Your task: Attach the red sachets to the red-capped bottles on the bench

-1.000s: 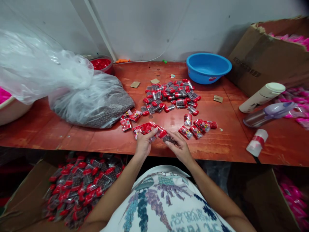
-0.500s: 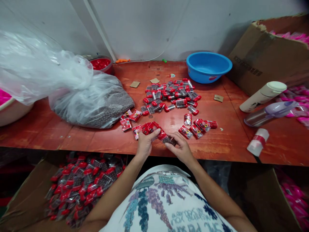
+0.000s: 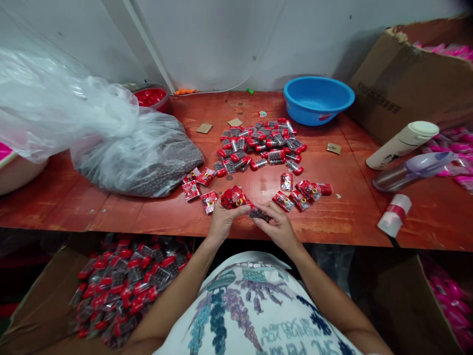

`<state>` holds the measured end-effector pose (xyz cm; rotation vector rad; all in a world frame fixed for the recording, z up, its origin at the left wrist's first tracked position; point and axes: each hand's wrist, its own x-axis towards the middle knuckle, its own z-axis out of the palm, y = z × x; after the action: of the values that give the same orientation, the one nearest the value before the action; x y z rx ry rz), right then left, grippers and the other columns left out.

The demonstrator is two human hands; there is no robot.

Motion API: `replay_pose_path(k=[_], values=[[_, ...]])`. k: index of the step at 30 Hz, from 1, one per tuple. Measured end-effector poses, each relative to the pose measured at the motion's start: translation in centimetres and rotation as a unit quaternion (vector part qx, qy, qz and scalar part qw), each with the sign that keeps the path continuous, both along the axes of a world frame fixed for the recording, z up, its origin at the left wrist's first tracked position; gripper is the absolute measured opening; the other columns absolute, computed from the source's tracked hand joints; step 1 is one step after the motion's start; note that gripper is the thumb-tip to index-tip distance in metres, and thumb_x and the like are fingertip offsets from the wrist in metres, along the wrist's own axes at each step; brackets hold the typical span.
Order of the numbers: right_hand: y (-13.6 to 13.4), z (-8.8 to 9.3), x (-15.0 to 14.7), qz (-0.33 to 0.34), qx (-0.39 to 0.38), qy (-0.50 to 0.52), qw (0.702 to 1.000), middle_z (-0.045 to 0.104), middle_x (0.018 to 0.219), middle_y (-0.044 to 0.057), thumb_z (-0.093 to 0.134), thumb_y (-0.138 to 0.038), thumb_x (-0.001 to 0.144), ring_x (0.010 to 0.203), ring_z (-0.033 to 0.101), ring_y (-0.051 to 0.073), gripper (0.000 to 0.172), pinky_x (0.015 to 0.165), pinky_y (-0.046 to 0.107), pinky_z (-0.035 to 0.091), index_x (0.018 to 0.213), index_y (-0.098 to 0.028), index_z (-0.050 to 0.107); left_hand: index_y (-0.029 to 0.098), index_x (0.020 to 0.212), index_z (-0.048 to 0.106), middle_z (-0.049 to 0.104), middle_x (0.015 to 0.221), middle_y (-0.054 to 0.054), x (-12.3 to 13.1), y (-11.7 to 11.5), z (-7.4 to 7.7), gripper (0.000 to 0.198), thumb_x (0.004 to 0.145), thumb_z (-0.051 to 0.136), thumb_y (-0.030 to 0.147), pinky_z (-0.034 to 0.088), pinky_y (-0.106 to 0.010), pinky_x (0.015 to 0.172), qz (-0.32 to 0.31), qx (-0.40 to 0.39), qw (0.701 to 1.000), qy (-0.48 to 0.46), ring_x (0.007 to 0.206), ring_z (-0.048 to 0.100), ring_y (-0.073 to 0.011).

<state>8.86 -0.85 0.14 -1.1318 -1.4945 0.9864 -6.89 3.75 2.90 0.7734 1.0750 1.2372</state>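
Note:
My left hand (image 3: pixel 220 224) is closed on a bunch of red printed wrappers (image 3: pixel 233 197) just above the table's front edge. My right hand (image 3: pixel 280 228) pinches a small dark studded piece (image 3: pixel 259 214), whose other end meets a red wrapper by my left thumb. How far the wrapper covers the piece I cannot tell. Left of the bunch lie several loose red packets (image 3: pixel 191 191). To the right are several wrapped red packets (image 3: pixel 303 195). Beyond both hands spreads a pile of clear-and-dark pieces with red ends (image 3: pixel 258 143).
A tied clear bag of dark pieces (image 3: pixel 148 153) fills the left. At the back stand a red tub (image 3: pixel 162 104) and a blue basin (image 3: pixel 320 106). Bottles (image 3: pixel 401 145) and a cardboard box (image 3: pixel 391 93) are at right. Below left, an open carton (image 3: pixel 40 301) holds more red-ended pieces.
My left thumb has shifted slightly right, toward the dark piece, and the wrapper bunch has turned a little in that hand. My right hand keeps its pinch.

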Motion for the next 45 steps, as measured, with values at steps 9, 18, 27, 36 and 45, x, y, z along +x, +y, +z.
replay_pose_path(k=[9,18,27,36,45], values=[[-0.1,0.2,0.2,0.007,0.01,0.002,1.0,0.058,0.091,0.002,0.06,-0.024,0.084,0.081,0.056,0.015,0.039,0.065,0.026,0.047,0.122,-0.03,0.06,0.018,0.106,0.068,0.071,0.075,-0.001,-0.4,-0.2,0.4,0.06,0.049,0.084,0.013,0.052,-0.028,0.073,-0.067,0.007,0.998,0.018,0.068,0.065,-0.0159],[-0.5,-1.0,-1.6,-0.063,-0.078,0.119,0.988,0.064,0.093,0.003,0.067,-0.03,0.079,0.079,0.06,0.015,0.034,0.071,0.028,0.05,0.112,-0.023,0.062,0.014,0.076,0.069,0.069,0.069,-0.001,0.2,-0.4,-0.3,0.032,0.048,0.084,0.013,0.052,-0.025,0.066,-0.029,-0.015,0.999,0.006,0.062,0.063,-0.014],[-0.2,-1.0,-1.3,-0.043,-0.16,0.209,0.964,0.068,0.089,0.002,0.072,-0.032,0.073,0.077,0.061,0.016,0.026,0.067,0.028,0.049,0.098,-0.022,0.07,0.013,0.086,0.067,0.073,0.087,-0.007,-0.1,-0.7,-0.6,0.036,0.053,0.083,0.014,0.052,-0.032,0.078,-0.082,-0.028,0.995,-0.045,0.079,0.068,-0.0198],[-0.9,-0.3,-1.5,-0.117,-0.013,0.03,0.993,0.063,0.09,0.003,0.063,-0.028,0.082,0.083,0.058,0.017,0.021,0.074,0.03,0.049,0.103,-0.025,0.069,0.017,0.102,0.065,0.069,0.076,0.0,0.8,-1.0,-0.9,0.054,0.052,0.084,0.014,0.051,-0.027,0.075,0.017,-0.01,0.998,-0.058,0.071,0.065,-0.0139],[-1.1,-0.2,-1.5,-0.117,-0.028,0.082,0.989,0.063,0.089,0.003,0.065,-0.028,0.082,0.082,0.059,0.017,0.022,0.073,0.029,0.048,0.103,-0.024,0.069,0.016,0.084,0.066,0.068,0.074,0.001,1.4,-1.5,-1.2,0.035,0.053,0.083,0.014,0.05,-0.024,0.071,0.03,0.011,0.997,-0.067,0.066,0.062,-0.0111]])
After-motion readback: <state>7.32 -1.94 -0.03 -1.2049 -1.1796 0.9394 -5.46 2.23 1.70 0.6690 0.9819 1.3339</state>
